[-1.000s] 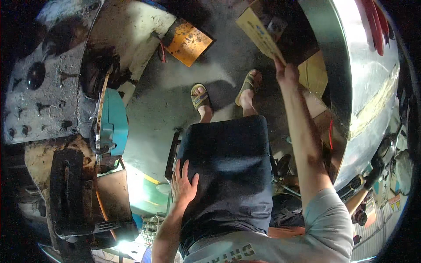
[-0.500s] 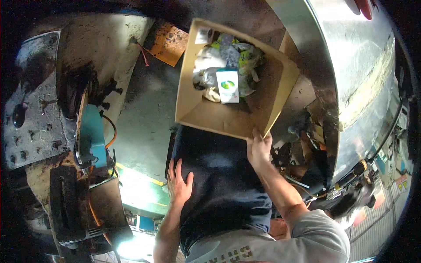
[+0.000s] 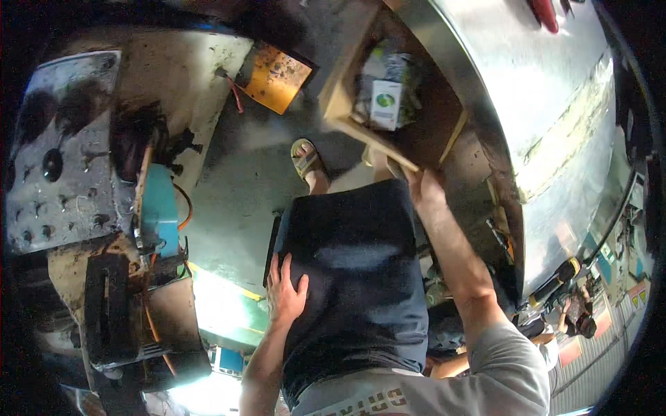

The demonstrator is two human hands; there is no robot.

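Note:
My right hand (image 3: 425, 188) grips the near rim of an open cardboard box (image 3: 336, 104), with the arm stretched forward. Inside the box lie crumpled plastic wrappings (image 3: 387, 61) and, on top of them, a small white packet (image 3: 386, 104) with a green round mark. Much of the box's inside is in shadow. On the dark cloth over my left thigh rests my left hand (image 3: 286, 295), fingers spread and holding nothing.
At the left stands a machine with a metal panel of knobs (image 3: 59, 166) and a teal part (image 3: 160, 208). A stained orange tray (image 3: 277, 78) lies ahead on the floor. A large curved metal sheet (image 3: 548, 132) rises at the right. Another person (image 3: 577, 313) is behind at the right.
My right hand has moved the box forward and to the right, away from my lap, lower toward the floor. My sandalled feet now show. The left hand has stayed on the thigh.

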